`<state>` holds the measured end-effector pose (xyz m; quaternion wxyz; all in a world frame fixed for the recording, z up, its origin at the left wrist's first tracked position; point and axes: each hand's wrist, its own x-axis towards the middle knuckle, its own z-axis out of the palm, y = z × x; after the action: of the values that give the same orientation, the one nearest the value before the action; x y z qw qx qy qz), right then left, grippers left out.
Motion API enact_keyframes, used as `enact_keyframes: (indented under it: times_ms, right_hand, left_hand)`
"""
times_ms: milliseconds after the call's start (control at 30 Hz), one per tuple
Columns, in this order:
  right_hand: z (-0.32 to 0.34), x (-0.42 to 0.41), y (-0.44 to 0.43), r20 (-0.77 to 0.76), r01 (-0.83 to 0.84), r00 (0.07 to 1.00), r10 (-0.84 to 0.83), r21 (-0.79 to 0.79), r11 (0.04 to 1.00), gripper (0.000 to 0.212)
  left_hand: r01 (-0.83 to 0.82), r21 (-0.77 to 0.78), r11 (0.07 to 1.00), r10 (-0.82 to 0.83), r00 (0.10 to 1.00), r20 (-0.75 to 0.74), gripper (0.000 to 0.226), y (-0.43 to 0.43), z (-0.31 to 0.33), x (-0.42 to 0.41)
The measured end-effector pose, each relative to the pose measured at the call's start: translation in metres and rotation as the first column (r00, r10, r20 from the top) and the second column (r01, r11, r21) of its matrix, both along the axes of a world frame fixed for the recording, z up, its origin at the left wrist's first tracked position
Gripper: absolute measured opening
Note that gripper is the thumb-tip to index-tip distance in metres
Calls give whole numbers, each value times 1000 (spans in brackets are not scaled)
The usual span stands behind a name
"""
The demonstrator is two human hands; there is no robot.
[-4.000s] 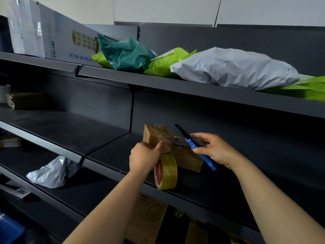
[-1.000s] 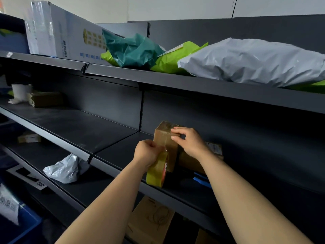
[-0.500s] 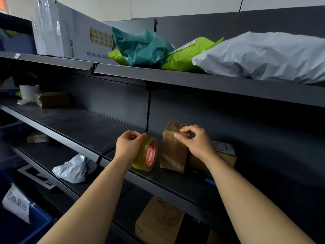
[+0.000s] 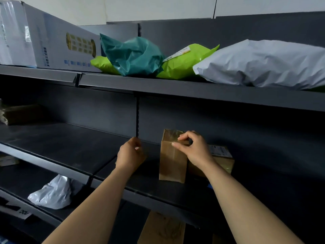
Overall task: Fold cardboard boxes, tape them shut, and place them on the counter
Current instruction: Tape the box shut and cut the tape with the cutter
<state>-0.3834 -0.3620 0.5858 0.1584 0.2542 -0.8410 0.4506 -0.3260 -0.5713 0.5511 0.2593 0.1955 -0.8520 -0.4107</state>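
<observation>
Dark shelf [image 4: 70, 152] bears upright box [image 4: 171, 164], its top within grip of right hand [image 4: 195, 152].

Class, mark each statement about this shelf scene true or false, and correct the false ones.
1. The right hand touches the top of the upright brown box. True.
2. The teal bag lies on the same shelf as that box. False: it lies on the upper shelf.
3. A second box with a white label sits behind the right hand. True.
4. The crumpled white bag lies to the right of the upright brown box. False: it lies lower left, on a shelf below.
</observation>
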Motion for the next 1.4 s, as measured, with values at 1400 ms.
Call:
enact_keyframes:
  times_ms: [1400]
  right_hand:
    - [30, -26, -12, 290, -164, 952, 96, 220, 962, 49]
  left_hand:
    - [649, 283, 706, -677, 736, 2, 55, 28, 44, -42]
